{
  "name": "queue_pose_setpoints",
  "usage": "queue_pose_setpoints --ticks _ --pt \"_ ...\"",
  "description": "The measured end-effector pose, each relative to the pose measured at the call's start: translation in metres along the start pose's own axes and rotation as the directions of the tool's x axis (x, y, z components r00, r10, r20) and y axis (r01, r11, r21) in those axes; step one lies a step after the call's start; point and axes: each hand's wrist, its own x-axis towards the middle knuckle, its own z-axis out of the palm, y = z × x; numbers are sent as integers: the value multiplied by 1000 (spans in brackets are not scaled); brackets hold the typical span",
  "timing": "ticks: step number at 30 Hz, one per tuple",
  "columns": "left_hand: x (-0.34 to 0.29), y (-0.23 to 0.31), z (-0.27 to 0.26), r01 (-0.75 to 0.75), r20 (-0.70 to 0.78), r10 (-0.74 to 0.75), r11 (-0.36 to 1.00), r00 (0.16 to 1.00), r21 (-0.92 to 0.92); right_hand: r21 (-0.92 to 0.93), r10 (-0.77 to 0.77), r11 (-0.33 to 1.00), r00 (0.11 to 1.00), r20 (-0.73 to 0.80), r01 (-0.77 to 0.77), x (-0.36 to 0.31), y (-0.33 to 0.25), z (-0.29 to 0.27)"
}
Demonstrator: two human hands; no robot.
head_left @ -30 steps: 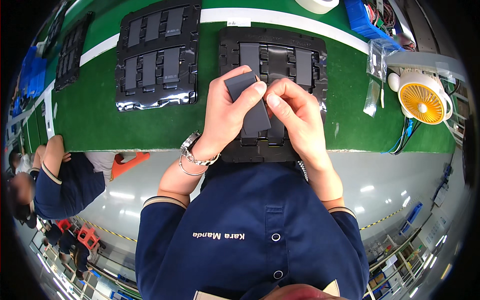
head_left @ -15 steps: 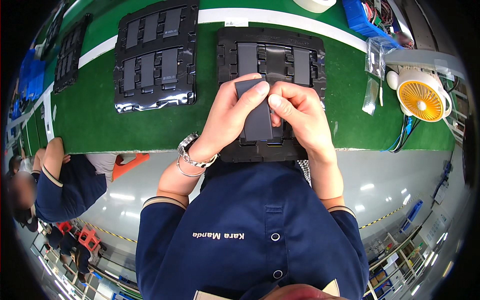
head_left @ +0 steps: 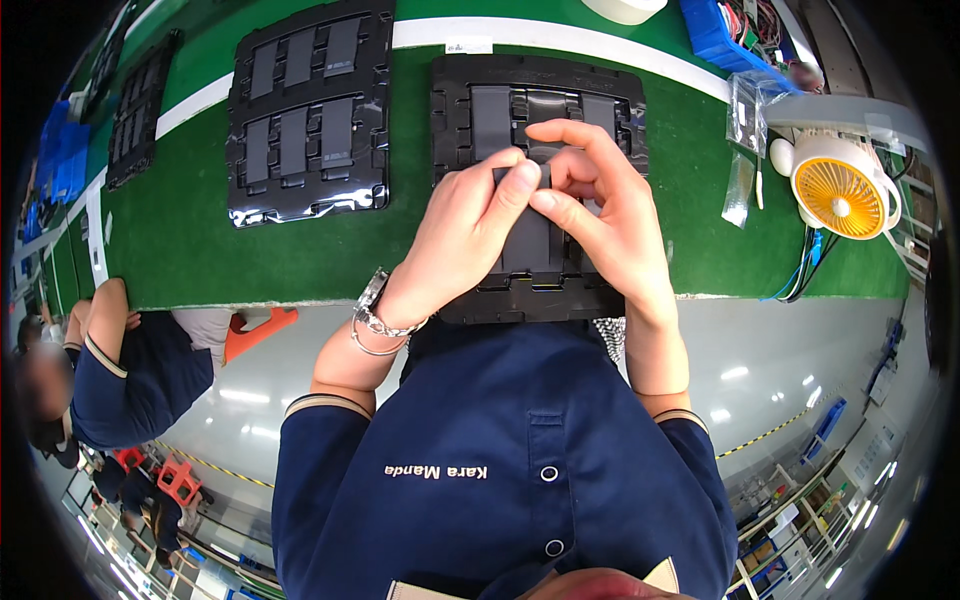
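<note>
My left hand (head_left: 468, 215) grips a flat dark-grey rectangular block (head_left: 545, 177), which looks like a battery pack. The block is tilted so that only a narrow end shows between my hands; the rest is hidden. My right hand (head_left: 615, 215) is beside it, index finger raised and stretched out, the other fingers loosely bent, thumb tip at the block's end. Beneath both hands lies a black moulded tray (head_left: 455, 80) with similar blocks in its slots, one at the back left (head_left: 491, 120) and another nearer me (head_left: 527, 245).
Another black tray (head_left: 310, 200) of grey blocks lies left on the green bench (head_left: 300, 260), with a further tray (head_left: 140, 110) beyond it. At right are a yellow-and-white fan (head_left: 840, 200), clear plastic bags (head_left: 745, 125) and a blue bin (head_left: 720, 45). A co-worker (head_left: 140, 380) sits at far left.
The block has tipped from lying broad face up to nearly end-on. My right hand's pinch at its top edge has opened, with the index finger lifted away.
</note>
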Motion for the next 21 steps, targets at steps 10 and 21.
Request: queue_pose_setpoints --ticks 10,21 --pt "30 -11 5 -281 45 331 712 943 643 -686 -297 711 950 -96 153 54 48 -38" --pt "52 -25 12 -322 111 361 601 926 732 -893 -281 282 920 272 350 29 28 -77"
